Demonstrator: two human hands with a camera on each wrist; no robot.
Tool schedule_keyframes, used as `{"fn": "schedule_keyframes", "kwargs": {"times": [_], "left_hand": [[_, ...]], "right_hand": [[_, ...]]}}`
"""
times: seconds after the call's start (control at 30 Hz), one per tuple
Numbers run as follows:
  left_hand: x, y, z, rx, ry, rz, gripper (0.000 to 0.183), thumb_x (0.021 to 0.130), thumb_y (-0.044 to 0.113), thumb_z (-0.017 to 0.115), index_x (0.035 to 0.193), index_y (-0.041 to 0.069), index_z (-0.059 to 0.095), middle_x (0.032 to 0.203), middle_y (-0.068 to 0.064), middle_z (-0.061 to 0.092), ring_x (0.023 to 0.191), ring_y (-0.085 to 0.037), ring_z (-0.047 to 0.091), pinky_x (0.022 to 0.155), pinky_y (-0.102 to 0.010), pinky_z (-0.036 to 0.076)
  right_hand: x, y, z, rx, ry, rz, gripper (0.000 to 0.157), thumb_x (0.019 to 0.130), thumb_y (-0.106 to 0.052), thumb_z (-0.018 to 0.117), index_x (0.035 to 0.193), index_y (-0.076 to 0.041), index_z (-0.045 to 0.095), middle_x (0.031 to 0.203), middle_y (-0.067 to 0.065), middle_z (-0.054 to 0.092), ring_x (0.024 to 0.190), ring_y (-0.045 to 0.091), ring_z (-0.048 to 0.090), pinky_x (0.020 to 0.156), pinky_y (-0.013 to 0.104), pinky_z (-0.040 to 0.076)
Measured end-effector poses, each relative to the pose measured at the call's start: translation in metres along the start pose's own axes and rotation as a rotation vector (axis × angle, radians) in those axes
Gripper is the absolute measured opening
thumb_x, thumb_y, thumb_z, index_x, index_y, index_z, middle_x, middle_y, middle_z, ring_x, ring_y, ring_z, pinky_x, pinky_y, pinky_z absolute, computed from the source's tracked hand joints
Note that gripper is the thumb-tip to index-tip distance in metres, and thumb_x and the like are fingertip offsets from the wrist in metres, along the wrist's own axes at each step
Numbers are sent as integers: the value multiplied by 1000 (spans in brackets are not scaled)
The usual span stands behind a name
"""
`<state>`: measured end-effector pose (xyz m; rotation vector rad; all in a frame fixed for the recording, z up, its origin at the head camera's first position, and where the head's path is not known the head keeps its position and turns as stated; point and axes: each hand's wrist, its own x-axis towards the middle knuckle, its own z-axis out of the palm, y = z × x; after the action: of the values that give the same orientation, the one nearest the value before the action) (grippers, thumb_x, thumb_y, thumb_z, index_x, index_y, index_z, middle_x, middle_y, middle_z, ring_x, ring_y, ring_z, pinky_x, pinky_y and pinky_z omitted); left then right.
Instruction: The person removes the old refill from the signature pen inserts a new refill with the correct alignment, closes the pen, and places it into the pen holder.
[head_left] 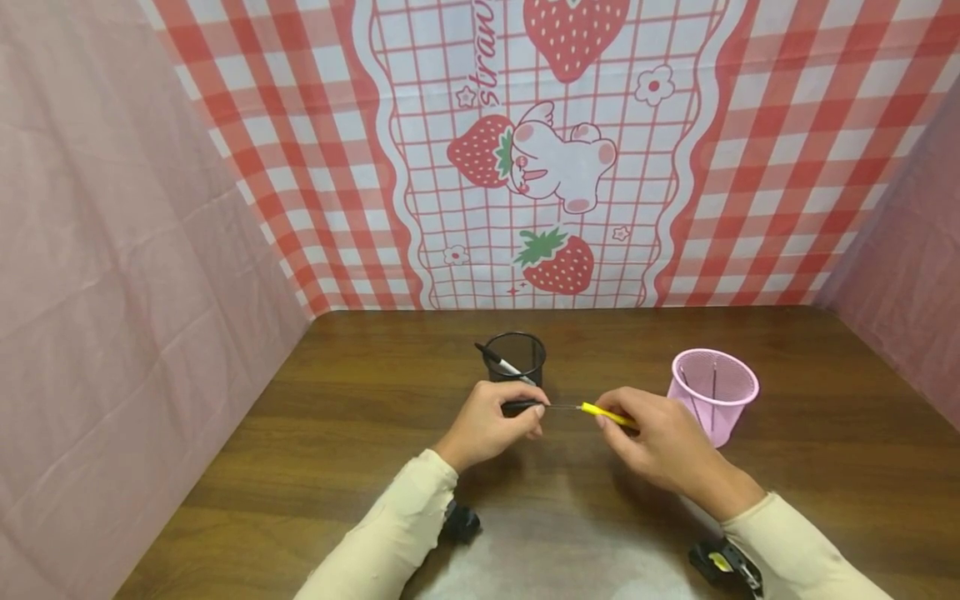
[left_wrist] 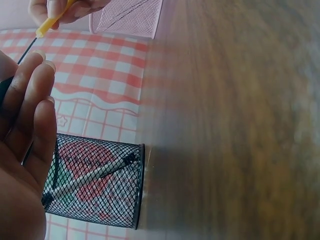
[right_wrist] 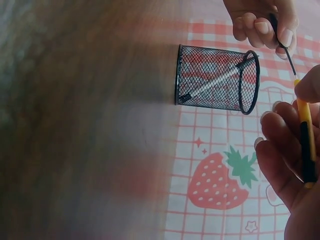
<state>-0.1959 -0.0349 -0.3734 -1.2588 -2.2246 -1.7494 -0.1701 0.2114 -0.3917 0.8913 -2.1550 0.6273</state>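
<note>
Over the table, in the head view, my left hand (head_left: 487, 423) pinches a slim black handle (head_left: 519, 406) between thumb and fingers. A thin metal shaft (head_left: 562, 407) runs from it toward my right hand (head_left: 667, 437). There it reaches the end of a slim yellow-and-black handle (head_left: 609, 414), which my right thumb and fingers grip. In the right wrist view this handle (right_wrist: 304, 125) lies across the fingers, yellow at the top and black lower down. Behind my left hand stands a black mesh cup (head_left: 529, 350) with a black-and-white marker (head_left: 507, 365) leaning in it.
A pink mesh cup (head_left: 738, 396) stands right of my right hand, with thin dark lines inside it. The brown wooden table (head_left: 337, 400) meets a strawberry-patterned checked cloth (head_left: 300, 167) at the back. Pink cloth (head_left: 112, 250) hangs at both sides.
</note>
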Motion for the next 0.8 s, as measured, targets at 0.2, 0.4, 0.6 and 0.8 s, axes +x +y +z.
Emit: {"fn": "schedule_keyframes", "kwargs": {"times": [0.2,0.4,0.6,0.8], "left_hand": [[0,-8,0,0,16,1,10,87,-1,58,95,0,65,69,-13,65,59,-29,65,55,-29,55],[0,-31,1,-6,24,-27,9,88,6,60,95,4,66,68,-4,65,59,-22,66,55,-30,55],[0,-36,0,-9,27,-11,13,89,10,60,96,1,66,67,-2,65,58,-18,65,54,-31,55],[0,-36,0,-16,32,-11,13,88,9,60,96,0,65,67,-3,65,58,-20,65,54,-31,55]], "right_hand": [[-1,2,0,59,-15,61,18,75,-14,73,91,-17,67,82,-15,60,65,-1,53,56,14,43],[-2,2,0,149,-6,106,21,74,-9,74,92,-18,67,79,-17,59,63,0,52,55,12,41],[-2,1,-2,187,16,133,20,76,-5,72,91,-18,66,74,-17,56,58,0,49,51,12,38],[-2,2,-2,187,10,147,20,76,-5,72,91,-18,66,72,-16,56,57,1,49,51,13,38]]}}
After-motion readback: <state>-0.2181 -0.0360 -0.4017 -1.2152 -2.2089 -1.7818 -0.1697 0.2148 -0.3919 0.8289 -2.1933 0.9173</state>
